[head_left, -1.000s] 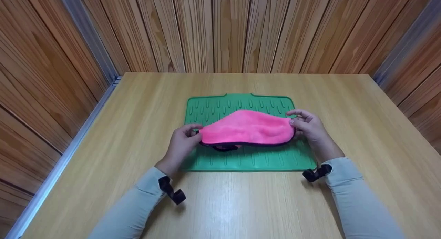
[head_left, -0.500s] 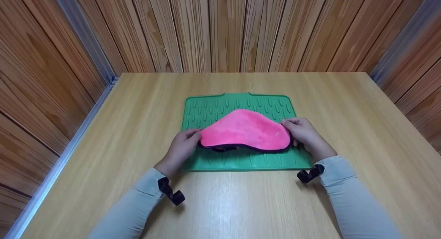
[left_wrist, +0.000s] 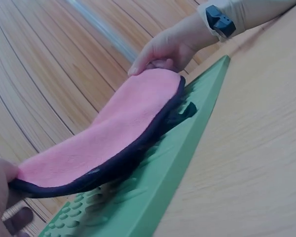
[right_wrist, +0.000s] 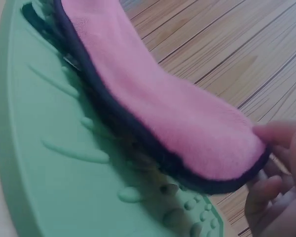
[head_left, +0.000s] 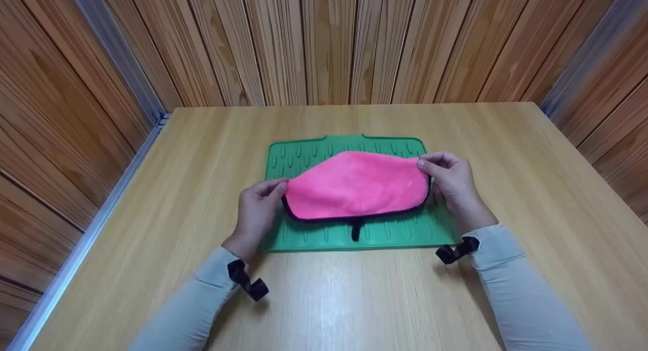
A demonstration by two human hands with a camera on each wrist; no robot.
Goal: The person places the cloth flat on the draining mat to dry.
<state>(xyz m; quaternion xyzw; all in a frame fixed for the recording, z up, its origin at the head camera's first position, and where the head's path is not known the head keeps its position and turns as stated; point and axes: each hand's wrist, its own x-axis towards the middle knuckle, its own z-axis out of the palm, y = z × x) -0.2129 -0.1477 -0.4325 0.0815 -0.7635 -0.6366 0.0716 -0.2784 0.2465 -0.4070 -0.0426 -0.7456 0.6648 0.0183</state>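
A pink plush cloth (head_left: 354, 186) with a dark edging is stretched between the two hands, above a green ribbed mat (head_left: 314, 239). From its near edge hangs a short dark strap (head_left: 356, 231). My left hand (head_left: 256, 209) pinches the cloth's left end between thumb and fingers. At the opposite end, my right hand (head_left: 455, 184) grips the upper right corner the same way. In the right wrist view the cloth (right_wrist: 172, 108) sags and curves, and its underside is hidden in shadow.
The mat lies on a light wooden table (head_left: 324, 300). Wood-panelled walls (head_left: 324, 42) stand behind and at both sides, with metal corner strips (head_left: 124, 47). Each sleeve cuff carries a black wrist mount (head_left: 248, 280).
Both hands have lifted and spread slightly, pulling the cloth wider. After dipping and moving inward, the right hand rose again. The dark strap now dangles below the near edge.
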